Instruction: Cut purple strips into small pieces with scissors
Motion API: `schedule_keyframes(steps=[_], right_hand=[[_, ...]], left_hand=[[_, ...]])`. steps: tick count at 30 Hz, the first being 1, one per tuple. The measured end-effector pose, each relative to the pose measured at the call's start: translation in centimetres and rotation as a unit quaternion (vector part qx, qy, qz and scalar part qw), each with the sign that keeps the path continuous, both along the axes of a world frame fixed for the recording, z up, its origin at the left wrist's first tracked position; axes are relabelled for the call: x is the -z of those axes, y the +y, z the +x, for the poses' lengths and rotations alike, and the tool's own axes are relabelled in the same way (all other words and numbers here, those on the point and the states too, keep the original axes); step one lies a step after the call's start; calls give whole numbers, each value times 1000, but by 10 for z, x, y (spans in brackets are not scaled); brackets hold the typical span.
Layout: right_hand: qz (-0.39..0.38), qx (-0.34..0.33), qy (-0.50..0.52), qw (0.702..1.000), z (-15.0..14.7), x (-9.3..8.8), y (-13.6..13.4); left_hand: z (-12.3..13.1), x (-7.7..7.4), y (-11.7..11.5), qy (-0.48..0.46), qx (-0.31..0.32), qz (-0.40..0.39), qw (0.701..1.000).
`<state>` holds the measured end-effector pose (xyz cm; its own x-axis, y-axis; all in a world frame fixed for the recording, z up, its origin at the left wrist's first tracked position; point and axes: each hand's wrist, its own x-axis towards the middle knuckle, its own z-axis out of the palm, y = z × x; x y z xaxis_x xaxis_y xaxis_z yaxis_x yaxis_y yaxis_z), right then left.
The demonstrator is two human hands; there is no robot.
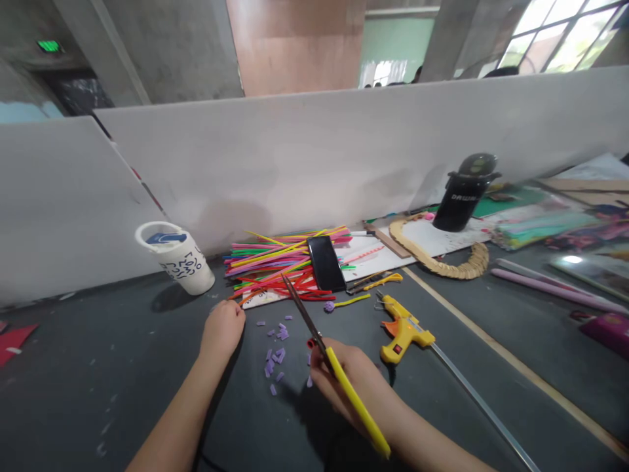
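The table (98, 370) here is dark gray, pretty scuffed, pale smears at the left, with a tan strip (491, 342) running off toward 4 o'clock from mid-view. A white partition (295, 144) stands along the back edge. Beyond it: bare concrete, a reddish-brown panel (299, 46) at 12, a lit green sign (48, 46) at 10, a big paned window (560, 33) at 2.

The scissors (340, 371) are around 6, held just above the tabletop: long dark blades aimed at 11 and lying close together, bright yellow handle trailing toward 5. The right hand (361, 373) is wrapped around them. The left hand (223, 328), at 8, has its fingers curled in; can't tell if it's pinching the orange stem beside it. Between the hands, at 7, there's a scatter of little purple pieces (278, 357), short and stubby. Colorful pipe cleaners (265, 259) lie heaped at 8, and a yellow glue gun (405, 337) is at 4.
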<state>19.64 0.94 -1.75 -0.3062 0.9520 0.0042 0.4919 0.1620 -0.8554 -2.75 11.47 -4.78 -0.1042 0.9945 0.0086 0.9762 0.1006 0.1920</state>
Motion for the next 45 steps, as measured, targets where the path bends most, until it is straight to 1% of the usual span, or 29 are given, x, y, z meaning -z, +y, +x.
schedule_keyframes(steps=[2, 5, 7, 10, 13, 17, 20, 23, 27, 30, 33, 35, 37, 39, 45], right_hand=[[1, 1, 2, 1000, 0, 1, 1], [0, 4, 2, 1000, -1, 1, 1], [-4, 4, 0, 1000, 0, 0, 1], [-6, 6, -4, 1000, 0, -1, 1], [1, 7, -7, 1000, -1, 0, 2], [12, 6, -12, 1000, -2, 2, 2], [14, 3, -15, 1000, -1, -1, 2], [10, 0, -16, 1000, 0, -5, 1], [5, 6, -14, 1000, -1, -5, 2], [2, 13, -11, 1000, -1, 0, 3], [-6, 14, -11, 1000, -1, 4, 4], [-11, 14, -13, 1000, 0, 4, 4], [-14, 16, -13, 1000, 1, 2, 4], [-17, 13, -12, 1000, 1, 0, 4], [-7, 18, -11, 1000, 0, -2, 3]], left_hand=[[0, -1, -3, -24, 20, -19, 999], [5, -1, -4, -81, 86, -61, 991], [11, -1, -2, -111, 124, -73, 983], [26, -2, 3, -127, 164, -43, 977], [51, 2, 8, -134, 208, -5, 969], [86, 14, 13, -120, 194, 35, 973], [96, 19, 16, -115, 190, 38, 974], [88, 16, 15, -119, 216, 15, 969], [56, 5, 10, -135, 255, -29, 957], [33, 0, 7, -142, 231, -18, 962], [22, 1, 0, -153, 212, -12, 965], [21, 2, -8, -169, 225, -28, 959], [23, 3, -15, -187, 250, -55, 948], [28, 3, -18, -200, 270, -66, 940], [50, 9, -5, -196, 285, 16, 938]])
